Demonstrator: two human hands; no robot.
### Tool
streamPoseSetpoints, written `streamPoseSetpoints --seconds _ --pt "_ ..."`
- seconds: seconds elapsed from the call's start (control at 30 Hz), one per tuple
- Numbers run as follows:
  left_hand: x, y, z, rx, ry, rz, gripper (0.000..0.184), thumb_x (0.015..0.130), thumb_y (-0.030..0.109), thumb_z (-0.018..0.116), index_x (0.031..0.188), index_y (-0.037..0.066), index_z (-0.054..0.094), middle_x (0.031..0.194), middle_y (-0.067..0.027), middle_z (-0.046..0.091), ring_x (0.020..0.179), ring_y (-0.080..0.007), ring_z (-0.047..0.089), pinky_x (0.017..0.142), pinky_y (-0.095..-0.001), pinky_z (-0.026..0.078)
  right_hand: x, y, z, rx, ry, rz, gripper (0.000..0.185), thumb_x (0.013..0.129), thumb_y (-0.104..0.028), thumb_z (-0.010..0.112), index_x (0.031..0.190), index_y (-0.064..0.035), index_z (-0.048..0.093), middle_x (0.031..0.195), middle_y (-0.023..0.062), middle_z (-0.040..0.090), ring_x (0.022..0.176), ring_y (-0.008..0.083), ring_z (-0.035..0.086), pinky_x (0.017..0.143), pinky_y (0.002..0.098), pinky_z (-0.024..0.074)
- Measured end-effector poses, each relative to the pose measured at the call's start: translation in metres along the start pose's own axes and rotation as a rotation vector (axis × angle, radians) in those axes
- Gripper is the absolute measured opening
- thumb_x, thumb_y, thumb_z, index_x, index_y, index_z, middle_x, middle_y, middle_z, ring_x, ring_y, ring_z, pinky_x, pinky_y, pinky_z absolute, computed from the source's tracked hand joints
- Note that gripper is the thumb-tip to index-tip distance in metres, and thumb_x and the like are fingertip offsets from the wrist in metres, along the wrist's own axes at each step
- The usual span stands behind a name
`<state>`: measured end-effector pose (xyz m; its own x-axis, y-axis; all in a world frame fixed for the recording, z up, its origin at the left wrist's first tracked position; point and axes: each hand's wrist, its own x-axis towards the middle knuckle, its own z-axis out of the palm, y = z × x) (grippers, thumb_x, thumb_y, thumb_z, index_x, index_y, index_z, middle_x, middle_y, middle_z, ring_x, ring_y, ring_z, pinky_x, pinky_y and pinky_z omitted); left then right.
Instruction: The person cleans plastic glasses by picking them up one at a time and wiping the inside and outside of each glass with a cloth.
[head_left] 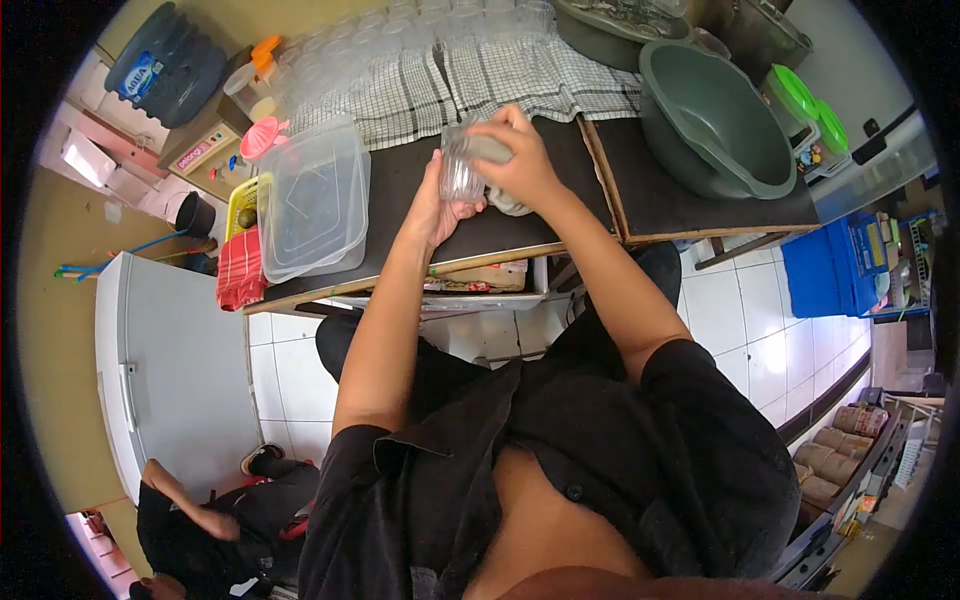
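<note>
Over the dark tabletop, my left hand point(437, 212) is wrapped round a clear ribbed drinking glass point(461, 178), holding it from below and the left. My right hand point(528, 168) grips a pale grey cloth point(490, 150) against the glass's upper right side. Part of the cloth point(512, 203) hangs below the right hand. The right fingers are slightly blurred. Behind both hands, a black-and-white checked cloth point(400, 112) lies along the table, with rows of clear glasses point(395, 38) standing on it.
A clear plastic box point(315, 205) stands left of my hands, beside a red checked cloth point(240, 275) and a yellow basket point(243, 205). To the right sits a large grey-green basin point(715, 125). Another person point(215, 520) is at the lower left, near a white chest freezer point(185, 370).
</note>
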<state>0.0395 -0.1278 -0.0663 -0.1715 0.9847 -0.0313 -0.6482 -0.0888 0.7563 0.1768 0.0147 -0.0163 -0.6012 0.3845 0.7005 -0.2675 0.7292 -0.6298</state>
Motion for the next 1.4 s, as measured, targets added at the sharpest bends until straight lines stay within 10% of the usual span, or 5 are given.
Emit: streamPoseSetpoints --seconds 0.13,0.33,0.7,1.03,1.4 --pt "0.000 -0.001 0.008 -0.030 0.061 0.031 0.064 0.113 0.062 0.036 0.138 0.005 0.054 0.108 -0.0139 0.071 0.074 -0.0274 0.072 0.053 -0.0276 0.054 0.013 -0.001 0.005 -0.054 0.098 0.030 0.042 0.075 -0.009 0.088 0.116 -0.0077 0.078 0.104 0.0087 0.056 0.096 0.0241 0.063 0.084 0.0353 0.0536" --pt "-0.003 -0.015 0.025 0.160 0.285 0.136 0.063 0.116 0.056 0.030 0.156 0.009 0.046 0.148 -0.0099 0.060 0.135 -0.0243 0.060 0.110 -0.0474 0.051 0.003 -0.024 0.008 -0.150 0.095 0.049 0.040 0.077 -0.015 0.086 0.116 -0.0108 0.078 0.104 0.0098 0.056 0.092 0.0292 0.064 0.080 0.0410 0.0562" --pt "-0.006 -0.003 0.006 -0.157 0.330 0.183 0.071 0.111 0.066 0.036 0.141 0.006 0.060 0.133 -0.0155 0.069 0.124 -0.0287 0.068 0.104 -0.0455 0.057 -0.042 -0.053 0.024 -0.164 -0.191 -0.106 0.041 0.072 -0.017 0.088 0.112 -0.0209 0.080 0.100 0.0059 0.057 0.090 0.0261 0.066 0.072 0.0395 0.0565" --pt "-0.002 -0.010 0.005 0.064 0.173 0.106 0.066 0.115 0.060 0.029 0.148 0.007 0.050 0.131 -0.0134 0.066 0.118 -0.0265 0.068 0.104 -0.0494 0.057 0.005 -0.002 0.002 -0.110 0.078 -0.026 0.032 0.080 -0.018 0.085 0.109 -0.0062 0.079 0.098 0.0118 0.063 0.091 0.0312 0.065 0.080 0.0413 0.0538" --pt "-0.013 -0.011 0.023 0.096 0.289 0.310 0.057 0.102 0.016 0.072 0.149 0.010 0.040 0.135 -0.0105 0.059 0.125 -0.0226 0.061 0.106 -0.0437 0.053 -0.054 -0.026 0.008 -0.231 -0.037 0.191 0.024 0.099 -0.024 0.070 0.095 0.0002 0.067 0.091 0.0172 0.059 0.084 0.0409 0.064 0.069 0.0459 0.0500"
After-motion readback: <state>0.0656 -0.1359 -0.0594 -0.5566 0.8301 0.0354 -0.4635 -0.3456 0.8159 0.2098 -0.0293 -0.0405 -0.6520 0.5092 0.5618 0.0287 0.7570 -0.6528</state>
